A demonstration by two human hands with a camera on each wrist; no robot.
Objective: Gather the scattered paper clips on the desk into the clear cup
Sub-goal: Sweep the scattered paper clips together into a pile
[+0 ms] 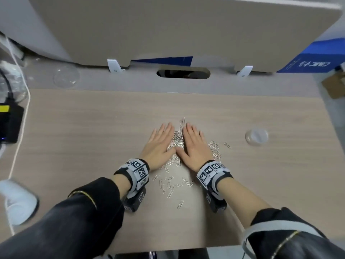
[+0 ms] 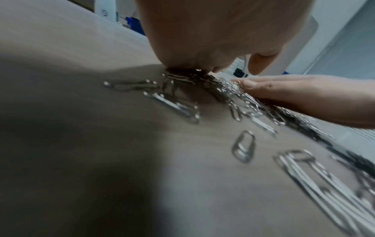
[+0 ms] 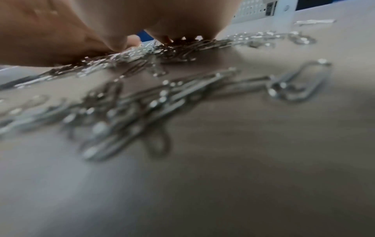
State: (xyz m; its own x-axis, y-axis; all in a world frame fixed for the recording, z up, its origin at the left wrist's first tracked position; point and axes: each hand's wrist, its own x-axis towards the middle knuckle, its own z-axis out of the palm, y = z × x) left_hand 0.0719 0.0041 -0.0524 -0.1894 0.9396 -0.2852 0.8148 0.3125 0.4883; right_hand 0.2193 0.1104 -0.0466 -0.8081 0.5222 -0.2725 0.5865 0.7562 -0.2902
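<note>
Silver paper clips point(image 1: 177, 140) lie heaped on the wooden desk point(image 1: 93, 139) between my two hands. My left hand point(image 1: 160, 142) lies flat, fingers straight, on the pile's left side. My right hand point(image 1: 193, 142) lies flat on its right side, thumbs nearly touching. More clips are strewn below the wrists point(image 1: 171, 184) and to the right of my right hand point(image 1: 216, 148). The clear cup point(image 1: 256, 136) stands on the desk, right of the clips. The left wrist view shows clips point(image 2: 172, 104) under my palm; the right wrist view shows blurred clips point(image 3: 142, 102) close up.
A second clear cup point(image 1: 66, 76) stands at the back left. A black device point(image 1: 10, 124) with a white cable point(image 1: 22, 128) sits at the left edge. A beige divider panel point(image 1: 168, 30) rises behind the desk, above a cable slot point(image 1: 183, 73). A white object point(image 1: 18, 200) sits front left.
</note>
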